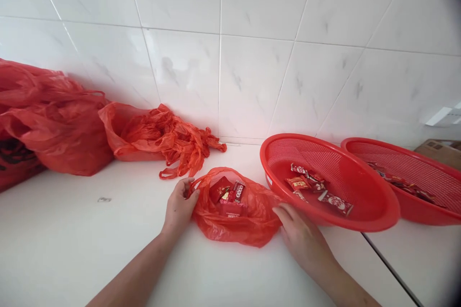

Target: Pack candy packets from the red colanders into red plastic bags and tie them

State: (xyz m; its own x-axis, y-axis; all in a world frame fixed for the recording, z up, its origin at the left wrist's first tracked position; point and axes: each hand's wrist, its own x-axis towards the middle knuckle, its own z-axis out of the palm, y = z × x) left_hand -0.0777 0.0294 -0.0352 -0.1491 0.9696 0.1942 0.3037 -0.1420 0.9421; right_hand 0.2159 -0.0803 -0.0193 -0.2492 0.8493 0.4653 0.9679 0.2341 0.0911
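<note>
A red plastic bag lies on the white table with its mouth spread. Several red wrapped snacks show inside it. My left hand pinches the bag's left rim between thumb and fingers. On the opposite side, my right hand is closed on the bag's right edge, its fingertips partly hidden by the plastic. Just beyond the right hand stands a red perforated basket, with several small wrapped snacks at its bottom.
A second red basket holding packets stands at the right, beside a cardboard box. Crumpled red bags lie against the tiled wall, and fuller red bags stand far left. A seam crosses the table.
</note>
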